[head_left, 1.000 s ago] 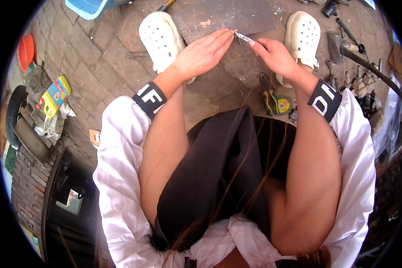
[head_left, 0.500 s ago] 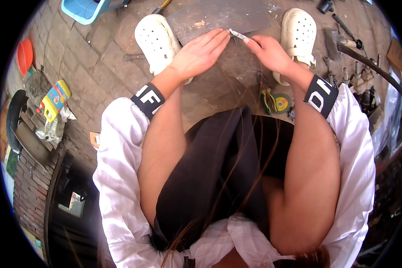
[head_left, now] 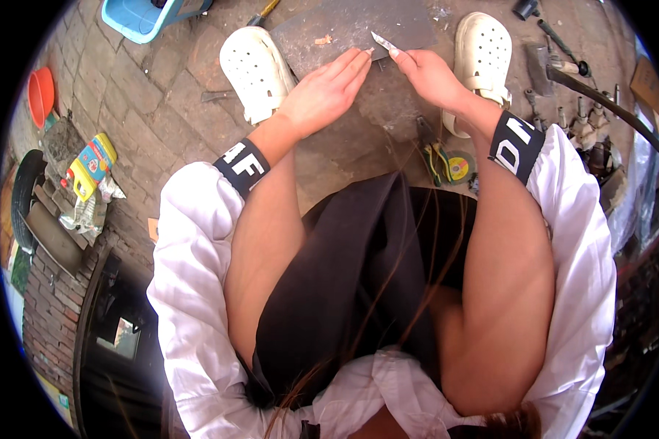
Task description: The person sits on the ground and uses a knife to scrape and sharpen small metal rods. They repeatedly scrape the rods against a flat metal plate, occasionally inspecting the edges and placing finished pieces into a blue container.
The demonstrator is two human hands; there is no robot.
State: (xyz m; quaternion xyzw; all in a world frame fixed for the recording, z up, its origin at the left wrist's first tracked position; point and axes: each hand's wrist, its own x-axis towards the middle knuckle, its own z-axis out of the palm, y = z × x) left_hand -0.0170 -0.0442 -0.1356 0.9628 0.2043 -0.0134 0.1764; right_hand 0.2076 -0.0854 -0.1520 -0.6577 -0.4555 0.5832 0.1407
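My right hand (head_left: 428, 73) grips a small knife (head_left: 383, 42), its pale blade pointing up and to the left. Opposite it, my left hand (head_left: 328, 89) has its fingers pressed together. A tiny pale bit shows at those fingertips, too small to name. The knife tip sits just beyond the left fingertips, apart from them. Both hands are over the near edge of a dark flat board (head_left: 399, 18) on the ground, between my cream clogs. A small orange-brown scrap (head_left: 324, 40) lies on the board.
Pliers (head_left: 437, 162) and a yellow-labelled disc (head_left: 458, 168) lie between my feet. A hammer (head_left: 540, 69) and several metal parts (head_left: 584, 121) crowd the right. Leftward are a blue tub (head_left: 135, 22), a red bowl (head_left: 41, 94) and a yellow jug (head_left: 91, 167).
The knife has come away from the left fingertips and now points more upward. My right hand has shifted slightly left and turned; my left hand has barely moved.
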